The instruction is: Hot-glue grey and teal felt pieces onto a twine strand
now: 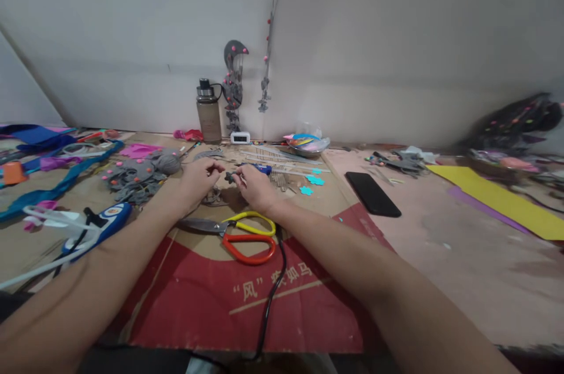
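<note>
My left hand (199, 177) and my right hand (255, 187) meet over the middle of the table. Between their fingertips they pinch a small dark grey felt piece (230, 176). Both sets of fingers are closed around it. Just behind my right hand lies a blue glue gun (263, 169). Nearer to me, two pairs of scissors (240, 232) lie crossed, one with yellow handles and one with red-orange handles. They rest on a red and brown cardboard sheet (247, 303) that covers the table in front of me.
A black cable (269, 297) runs toward me. Grey felt shapes (132, 177), blue strips (57, 186), a bottle (208, 111), a small clock (240, 137), a black phone (372, 193), yellow sheet (502, 201) and white partition panels (374, 57) surround the work spot.
</note>
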`<state>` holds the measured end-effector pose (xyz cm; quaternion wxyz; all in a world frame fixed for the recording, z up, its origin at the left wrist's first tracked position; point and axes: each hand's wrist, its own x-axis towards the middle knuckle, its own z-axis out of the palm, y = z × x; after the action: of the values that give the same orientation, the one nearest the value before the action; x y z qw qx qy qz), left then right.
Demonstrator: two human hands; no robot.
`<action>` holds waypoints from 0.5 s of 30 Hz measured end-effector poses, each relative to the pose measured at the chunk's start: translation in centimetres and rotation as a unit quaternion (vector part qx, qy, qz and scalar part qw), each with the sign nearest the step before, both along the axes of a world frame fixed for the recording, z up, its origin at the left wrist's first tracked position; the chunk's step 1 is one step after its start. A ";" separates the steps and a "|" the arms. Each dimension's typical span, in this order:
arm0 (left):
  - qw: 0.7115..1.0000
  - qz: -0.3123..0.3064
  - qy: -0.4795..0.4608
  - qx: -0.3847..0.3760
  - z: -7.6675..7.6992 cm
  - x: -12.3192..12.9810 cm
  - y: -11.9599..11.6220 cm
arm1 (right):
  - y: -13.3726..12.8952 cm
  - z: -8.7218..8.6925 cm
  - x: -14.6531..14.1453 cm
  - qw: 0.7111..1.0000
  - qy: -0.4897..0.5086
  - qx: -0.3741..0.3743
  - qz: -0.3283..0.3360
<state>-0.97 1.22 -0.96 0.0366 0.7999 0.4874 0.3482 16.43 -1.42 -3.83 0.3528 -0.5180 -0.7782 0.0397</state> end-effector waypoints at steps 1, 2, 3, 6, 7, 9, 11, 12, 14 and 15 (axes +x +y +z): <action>1.000 0.001 -0.005 0.005 0.2 -0.1 0.0 | 0.0 -0.1 0.0 1.000 0.001 0.001 0.000; 1.000 0.004 -0.011 0.009 0.4 -0.3 0.1 | 0.1 -0.2 0.0 1.000 0.004 0.003 0.000; 1.000 0.010 -0.019 0.013 0.7 -0.4 0.1 | 0.2 -0.3 0.0 1.000 0.006 0.006 0.001; 0.999 0.025 -0.033 0.018 1.4 -0.4 0.1 | 0.4 -0.7 0.2 1.000 0.014 0.022 0.012; 0.999 0.028 -0.035 0.016 1.6 -0.3 0.0 | 0.5 -0.9 0.2 0.999 0.016 0.027 0.014; 0.999 0.021 -0.036 0.008 1.8 -0.1 -0.3 | 0.7 -1.1 0.3 0.999 0.018 0.035 0.015; 0.999 0.005 -0.037 -0.001 1.9 0.2 -0.6 | 1.0 -1.3 0.3 0.999 0.020 0.039 0.012; 0.999 -0.004 -0.037 -0.004 1.9 0.3 -0.8 | 1.1 -1.4 0.3 0.999 0.021 0.041 0.010; 0.999 -0.019 -0.039 -0.007 1.8 0.5 -0.9 | 1.2 -1.4 0.3 0.999 0.020 0.044 0.010; 0.999 -0.024 -0.039 -0.008 1.8 0.6 -1.0 | 1.2 -1.4 0.4 0.999 0.018 0.044 0.010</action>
<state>-0.42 0.24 0.80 0.0705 0.7968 0.4693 0.3740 16.78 -0.23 -5.26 0.3889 -0.4931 -0.7779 0.0189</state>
